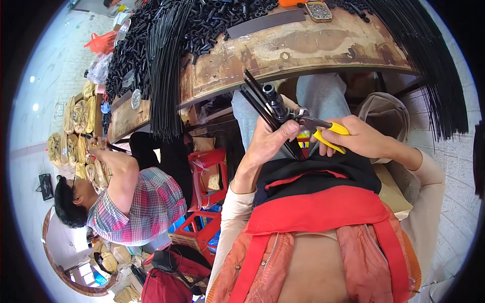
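Above my lap, my left hand [268, 144] is closed around several thin black rods [256, 104] and a black tubular fitting [275, 102], whose round hollow end points up toward the table. My right hand [357, 137] grips a pair of pliers [339, 130] by its yellow handles. The dark jaws of the pliers reach to the fitting beside my left fingertips. What exactly lies between the jaws is too small to tell. Below my left hand, the lower ends of the rods run down against my dark apron.
A worn wooden table [303, 53] spans the far side. On it are a heap of black plastic parts [217, 22], a tray of small metal pieces [319, 11], and rod bundles hanging over the edge at left [164, 76] and right [429, 60]. A co-worker [139, 207] sits at left.
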Action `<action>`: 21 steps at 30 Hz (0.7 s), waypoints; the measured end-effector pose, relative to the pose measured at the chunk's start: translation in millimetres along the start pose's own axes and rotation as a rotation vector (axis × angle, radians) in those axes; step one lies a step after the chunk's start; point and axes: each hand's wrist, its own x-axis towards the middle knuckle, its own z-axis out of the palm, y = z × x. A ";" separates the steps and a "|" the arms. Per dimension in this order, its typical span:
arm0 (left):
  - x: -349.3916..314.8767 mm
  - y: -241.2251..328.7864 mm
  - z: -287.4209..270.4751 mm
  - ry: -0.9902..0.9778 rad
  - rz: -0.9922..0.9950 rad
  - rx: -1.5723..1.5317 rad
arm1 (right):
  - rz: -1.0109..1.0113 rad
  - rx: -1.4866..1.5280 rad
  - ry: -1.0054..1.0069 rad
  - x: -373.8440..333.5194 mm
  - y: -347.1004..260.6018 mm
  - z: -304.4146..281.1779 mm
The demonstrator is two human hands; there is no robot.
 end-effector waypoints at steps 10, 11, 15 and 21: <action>-0.8 -3.6 -0.5 -0.048 -0.013 -0.024 | 0.182 -0.003 -0.182 -15.4 -29.9 -18.0; -0.2 -4.1 -0.9 -0.044 -0.023 -0.008 | 0.227 0.046 -0.174 -14.5 -25.7 -17.8; -1.5 -1.3 1.4 0.011 -0.065 0.012 | 0.255 0.194 -0.160 -7.9 -10.5 -9.1; 12.9 -3.8 -5.9 0.052 -0.005 0.023 | -0.019 -0.165 0.068 7.3 -7.3 -21.3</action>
